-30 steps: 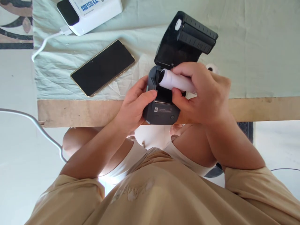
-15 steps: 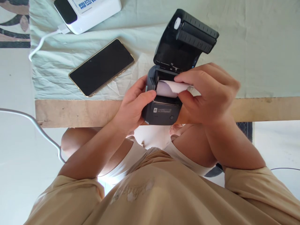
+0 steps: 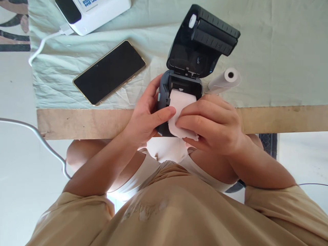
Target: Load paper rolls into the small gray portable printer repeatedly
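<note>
left hand (image 3: 145, 118) – wrapped round printer (image 3: 176, 102) at table edge (image 3: 77, 123), thumb on paper strip (image 3: 179, 109); right hand (image 3: 210, 124) – fingers curled, pinching the strip's free end

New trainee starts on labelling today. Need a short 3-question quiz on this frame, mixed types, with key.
1. True or false: the printer lid is shut.
2. What does the right hand pinch? A) phone B) paper strip C) cable
3. Fill in: a spare paper roll lies to the ___ of the printer in the picture.

Key: 1 false, the lid stands open. 2 B, the paper strip; the left hand steadies the printer. 3 right.
</note>
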{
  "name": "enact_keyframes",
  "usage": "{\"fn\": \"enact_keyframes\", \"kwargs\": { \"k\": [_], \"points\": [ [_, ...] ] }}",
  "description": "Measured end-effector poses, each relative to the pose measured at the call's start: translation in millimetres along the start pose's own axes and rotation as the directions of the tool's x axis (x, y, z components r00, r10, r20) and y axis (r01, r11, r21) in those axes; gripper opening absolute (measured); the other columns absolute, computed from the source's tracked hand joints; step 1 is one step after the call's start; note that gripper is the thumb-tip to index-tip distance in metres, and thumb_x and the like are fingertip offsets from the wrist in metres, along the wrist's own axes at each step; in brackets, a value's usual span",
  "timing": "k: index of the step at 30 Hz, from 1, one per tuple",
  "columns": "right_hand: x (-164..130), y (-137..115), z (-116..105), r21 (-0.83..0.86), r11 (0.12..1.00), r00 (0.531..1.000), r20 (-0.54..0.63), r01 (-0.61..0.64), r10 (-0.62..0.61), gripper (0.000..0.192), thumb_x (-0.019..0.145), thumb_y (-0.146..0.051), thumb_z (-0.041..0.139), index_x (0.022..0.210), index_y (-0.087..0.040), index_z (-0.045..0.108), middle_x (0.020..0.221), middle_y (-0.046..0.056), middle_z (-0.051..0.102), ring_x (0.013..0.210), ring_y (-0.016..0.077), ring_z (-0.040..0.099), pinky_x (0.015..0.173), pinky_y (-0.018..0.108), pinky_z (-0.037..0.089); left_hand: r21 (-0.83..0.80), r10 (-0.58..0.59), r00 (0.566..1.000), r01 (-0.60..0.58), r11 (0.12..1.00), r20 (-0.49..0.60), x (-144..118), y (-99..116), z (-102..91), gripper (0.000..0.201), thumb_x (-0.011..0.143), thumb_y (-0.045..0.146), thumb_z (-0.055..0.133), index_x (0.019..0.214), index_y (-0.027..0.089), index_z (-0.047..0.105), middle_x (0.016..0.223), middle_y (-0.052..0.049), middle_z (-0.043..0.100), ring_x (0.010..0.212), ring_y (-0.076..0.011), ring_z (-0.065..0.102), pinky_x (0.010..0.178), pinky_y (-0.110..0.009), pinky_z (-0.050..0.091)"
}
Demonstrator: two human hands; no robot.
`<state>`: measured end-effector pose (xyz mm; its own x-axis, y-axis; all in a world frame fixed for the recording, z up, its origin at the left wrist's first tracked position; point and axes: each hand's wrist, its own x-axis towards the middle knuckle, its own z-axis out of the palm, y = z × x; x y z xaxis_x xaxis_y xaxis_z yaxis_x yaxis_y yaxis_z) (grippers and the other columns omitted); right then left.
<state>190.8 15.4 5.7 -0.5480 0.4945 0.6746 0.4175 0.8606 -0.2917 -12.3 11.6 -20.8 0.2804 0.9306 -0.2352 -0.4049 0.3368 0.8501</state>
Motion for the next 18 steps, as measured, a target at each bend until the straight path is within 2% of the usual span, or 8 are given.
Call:
{"fn": "enact_keyframes", "kwargs": {
  "k": [5, 8, 10, 12, 14, 15, 17, 18],
  "points": [
    [1.6, -3.7, 1.9, -0.029, 0.999, 0.997, -0.072, 0.014, -0.016, 0.021, 0.107, -0.013, 0.059, 0.095, -0.030, 0.062, 0.081, -0.006, 0.076, 0.069, 0.0146, 0.061, 0.064, 0.038, 0.043, -0.003, 0.017, 1.000, -0.017, 1.000, 0.023, 0.9, -1.2, -2.6, 0.072, 0.082, 0.041, 0.098, 0.147, 0.037, 0.066, 0.127, 0.009, 0.086, 0.126, -0.0261, 0.080, 0.093, -0.030, 0.070],
    [0.7, -0.1, 1.3, -0.042, 0.997, 0.998, -0.003, 0.063, -0.063, 0.014, 0.110, -0.027, 0.060, 0.096, -0.029, 0.064, 0.083, -0.006, 0.077, 0.075, 0.0157, 0.066, 0.065, 0.041, 0.043, 0.074, 0.025, 1.000, -0.024, 0.997, -0.010, 0.3, -3.3, -4.2, 0.086, 0.075, 0.045, 0.104, 0.151, 0.038, 0.064, 0.124, 0.008, 0.087, 0.122, -0.0263, 0.080, 0.098, -0.031, 0.071],
    [-0.7, 4.7, -0.9, 0.013, 0.996, 0.996, 0.021, 0.088, -0.088, 0.020, 0.112, -0.041, 0.057, 0.098, -0.029, 0.065, 0.085, -0.004, 0.078, 0.076, 0.0175, 0.068, 0.067, 0.044, 0.046, 0.086, 0.029, 1.000, -0.028, 0.996, -0.007, -1.6, -4.1, -3.5, 0.080, 0.079, 0.042, 0.102, 0.151, 0.040, 0.065, 0.131, 0.008, 0.086, 0.126, -0.0259, 0.079, 0.103, -0.032, 0.071],
    [-2.2, 10.7, -4.7, 0.016, 0.999, 0.996, -0.075, 0.047, -0.045, 0.020, 0.110, -0.043, 0.057, 0.098, -0.029, 0.067, 0.094, -0.001, 0.078, 0.077, 0.0179, 0.068, 0.068, 0.044, 0.051, 0.057, 0.046, 0.999, -0.047, 0.997, 0.004, -3.3, -4.5, -2.0, 0.069, 0.088, 0.035, 0.094, 0.150, 0.041, 0.066, 0.141, 0.006, 0.083, 0.135, -0.0262, 0.077, 0.107, -0.034, 0.070],
    [-3.2, 17.0, -9.1, -0.008, 0.996, 0.973, -0.212, -0.089, 0.086, 0.013, 0.104, -0.034, 0.061, 0.110, -0.033, 0.073, 0.116, 0.003, 0.079, 0.098, 0.0218, 0.075, 0.067, 0.041, 0.054, 0.039, 0.064, 0.998, -0.063, 0.997, -0.001, -3.8, -4.4, -0.4, 0.070, 0.087, 0.030, 0.092, 0.151, 0.038, 0.066, 0.149, 0.001, 0.080, 0.143, -0.0300, 0.074, 0.112, -0.038, 0.068],
    [-3.3, 19.7, -11.0, 0.002, 0.987, 0.951, -0.270, -0.158, 0.153, 0.023, 0.103, -0.034, 0.062, 0.122, -0.036, 0.075, 0.129, 0.005, 0.077, 0.119, 0.0263, 0.075, 0.066, 0.039, 0.055, 0.039, 0.066, 0.998, -0.066, 0.997, -0.003, -3.5, -3.8, 0.2, 0.074, 0.083, 0.029, 0.093, 0.152, 0.036, 0.065, 0.153, -0.002, 0.077, 0.147, -0.0328, 0.072, 0.114, -0.041, 0.067],
    [-3.1, 24.0, -12.9, 0.090, 0.954, 0.912, -0.282, -0.285, 0.299, 0.042, 0.107, -0.036, 0.061, 0.148, -0.043, 0.067, 0.152, 0.005, 0.069, 0.155, 0.0336, 0.060, 0.064, 0.036, 0.057, 0.059, 0.051, 0.999, -0.050, 0.997, -0.012, -2.5, -1.6, 1.6, 0.084, 0.075, 0.027, 0.097, 0.152, 0.031, 0.064, 0.160, -0.007, 0.073, 0.153, -0.0377, 0.067, 0.119, -0.045, 0.065],
    [-3.0, 25.6, -12.8, 0.138, 0.934, 0.899, -0.254, -0.330, 0.356, 0.046, 0.111, -0.038, 0.058, 0.157, -0.045, 0.061, 0.158, 0.005, 0.064, 0.161, 0.0344, 0.055, 0.063, 0.034, 0.057, 0.069, 0.040, 0.999, -0.039, 0.997, -0.017, -2.0, -0.1, 2.3, 0.087, 0.071, 0.027, 0.098, 0.151, 0.030, 0.063, 0.161, -0.008, 0.072, 0.155, -0.0391, 0.065, 0.120, -0.045, 0.064]
  ]
}}
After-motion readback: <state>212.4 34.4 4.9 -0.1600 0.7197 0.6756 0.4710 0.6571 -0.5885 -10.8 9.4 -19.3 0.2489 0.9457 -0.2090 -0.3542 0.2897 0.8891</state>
